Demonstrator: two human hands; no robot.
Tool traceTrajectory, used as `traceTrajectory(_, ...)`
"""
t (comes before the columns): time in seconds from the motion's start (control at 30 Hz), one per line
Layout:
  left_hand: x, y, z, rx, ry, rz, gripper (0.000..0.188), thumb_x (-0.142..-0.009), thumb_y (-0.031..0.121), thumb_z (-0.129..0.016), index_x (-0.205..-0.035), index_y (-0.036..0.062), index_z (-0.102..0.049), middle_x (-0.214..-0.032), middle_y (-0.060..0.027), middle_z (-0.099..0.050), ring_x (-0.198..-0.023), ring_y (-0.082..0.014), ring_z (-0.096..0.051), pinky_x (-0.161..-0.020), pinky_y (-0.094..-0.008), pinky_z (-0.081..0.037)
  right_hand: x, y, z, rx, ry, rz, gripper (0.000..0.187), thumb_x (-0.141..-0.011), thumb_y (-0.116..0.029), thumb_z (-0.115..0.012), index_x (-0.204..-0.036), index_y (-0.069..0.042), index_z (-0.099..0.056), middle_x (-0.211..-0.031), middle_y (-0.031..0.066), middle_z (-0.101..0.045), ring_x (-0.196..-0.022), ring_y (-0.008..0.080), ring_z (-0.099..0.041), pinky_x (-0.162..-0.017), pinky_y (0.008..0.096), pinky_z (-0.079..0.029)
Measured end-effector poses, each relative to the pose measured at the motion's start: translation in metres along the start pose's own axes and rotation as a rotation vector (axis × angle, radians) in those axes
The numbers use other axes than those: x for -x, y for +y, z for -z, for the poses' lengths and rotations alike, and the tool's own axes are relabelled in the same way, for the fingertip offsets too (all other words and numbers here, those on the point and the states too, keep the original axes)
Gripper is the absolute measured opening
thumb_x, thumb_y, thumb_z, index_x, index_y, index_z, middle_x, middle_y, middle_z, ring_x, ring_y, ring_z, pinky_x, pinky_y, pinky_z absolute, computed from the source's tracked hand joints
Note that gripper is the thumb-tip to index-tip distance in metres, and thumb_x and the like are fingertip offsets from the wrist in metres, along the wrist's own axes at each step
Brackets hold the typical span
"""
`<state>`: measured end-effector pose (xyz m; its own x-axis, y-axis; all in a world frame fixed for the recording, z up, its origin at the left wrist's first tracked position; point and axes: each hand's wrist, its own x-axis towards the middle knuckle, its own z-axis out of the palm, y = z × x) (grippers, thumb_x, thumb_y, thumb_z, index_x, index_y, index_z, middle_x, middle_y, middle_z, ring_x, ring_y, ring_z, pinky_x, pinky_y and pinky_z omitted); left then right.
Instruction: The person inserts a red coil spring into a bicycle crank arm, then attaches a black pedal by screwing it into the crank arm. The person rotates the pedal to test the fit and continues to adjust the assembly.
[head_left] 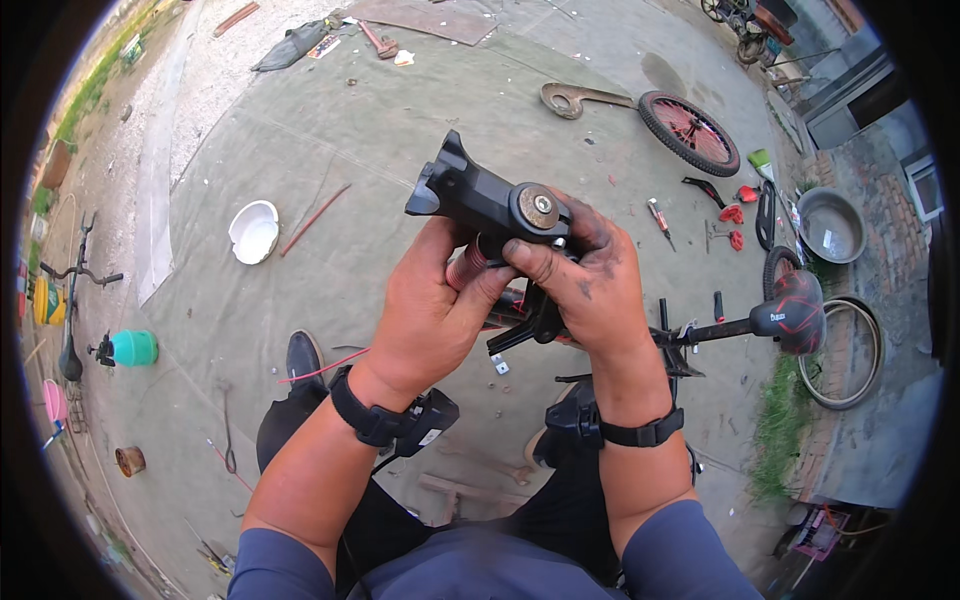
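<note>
In front of me, both hands hold a black bicycle handlebar stem [478, 193] with its forked clamp end pointing up and to the left. A round, rusty top cap [538, 205] with a bolt in its centre sits on it. My left hand [430, 300] is closed around the underside, where a reddish ribbed tube [466, 268] shows between the fingers. My right hand [600, 275], smudged with dark grease, grips the cap end, its thumb against the side below the cap. Beneath the hands are black bicycle parts, partly hidden. A black strap with a device circles each wrist.
To the right lies a bicycle frame with a black and red saddle [788, 314]. A wheel [690, 133], a screwdriver [661, 223], a grey basin [832, 225] and a loose tyre [842, 352] are beyond. On the left are a white bowl [254, 232] and a teal bottle [133, 347].
</note>
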<state>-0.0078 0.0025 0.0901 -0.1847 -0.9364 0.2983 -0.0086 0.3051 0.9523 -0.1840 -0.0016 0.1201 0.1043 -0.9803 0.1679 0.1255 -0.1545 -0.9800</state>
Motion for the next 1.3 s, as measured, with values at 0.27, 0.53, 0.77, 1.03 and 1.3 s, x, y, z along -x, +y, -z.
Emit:
traceTrajectory(0.27, -0.0010, -0.0005, -0.0090, 0.014, 0.058, -0.051, 0.046, -0.095, -0.004, -0.069, -0.137, -0.0017, -0.051, -0.125, -0.0133, -0.065, -0.112, -0.0207, -0.064, -0.095, -0.0349, -0.056, -0.0013, 0.0018, 0.0012, 0.019, -0.021, 0.077, 0.049, -0.089, -0.004, -0.086, -0.131, 0.007, -0.064, -0.118, 0.0094, -0.071, -0.109, 0.0149, -0.066, -0.096, 0.0324, -0.055)
traceTrajectory(0.53, -0.0045, -0.0011, -0.0026, -0.110, 0.008, -0.077, 0.035, -0.099, 0.009, -0.071, -0.132, -0.0009, -0.062, -0.122, -0.0094, -0.071, -0.109, -0.0192, -0.065, -0.098, -0.0343, -0.052, -0.0029, -0.0012, 0.0034, 0.021, -0.032, 0.055, 0.048, -0.088, -0.007, -0.088, -0.128, 0.006, -0.065, -0.119, 0.0069, -0.068, -0.111, 0.0153, -0.064, -0.098, 0.0329, -0.053)
traceTrajectory(0.77, -0.0043, -0.0042, -0.0020, -0.116, 0.002, -0.095, 0.036, -0.092, -0.003, -0.070, -0.127, 0.0016, -0.062, -0.117, -0.0128, -0.062, -0.101, -0.0256, -0.066, -0.088, -0.0366, -0.055, -0.0028, 0.0019, 0.0028, 0.051, -0.024, 0.088, 0.048, -0.088, -0.006, -0.087, -0.129, 0.006, -0.065, -0.121, 0.0071, -0.069, -0.111, 0.0156, -0.065, -0.098, 0.0335, -0.053)
traceTrajectory(1.03, -0.0049, -0.0041, -0.0001, -0.084, -0.002, -0.042, 0.037, -0.092, -0.002, -0.073, -0.127, 0.0010, -0.062, -0.116, -0.0107, -0.063, -0.099, -0.0212, -0.066, -0.085, -0.0338, -0.056, -0.0021, -0.0015, 0.0030, 0.041, -0.028, 0.041, 0.049, -0.088, -0.004, -0.087, -0.130, 0.005, -0.065, -0.118, 0.0082, -0.072, -0.110, 0.0149, -0.064, -0.098, 0.0328, -0.053)
traceTrajectory(1.3, -0.0041, -0.0055, -0.0013, -0.057, -0.011, -0.010, 0.039, -0.092, -0.003, -0.073, -0.129, 0.0013, -0.061, -0.113, -0.0091, -0.065, -0.099, -0.0178, -0.066, -0.086, -0.0329, -0.056, -0.0027, -0.0026, 0.0039, 0.045, -0.031, 0.038, 0.052, -0.087, -0.005, -0.088, -0.132, 0.005, -0.064, -0.121, 0.0090, -0.072, -0.110, 0.0149, -0.064, -0.098, 0.0328, -0.053)
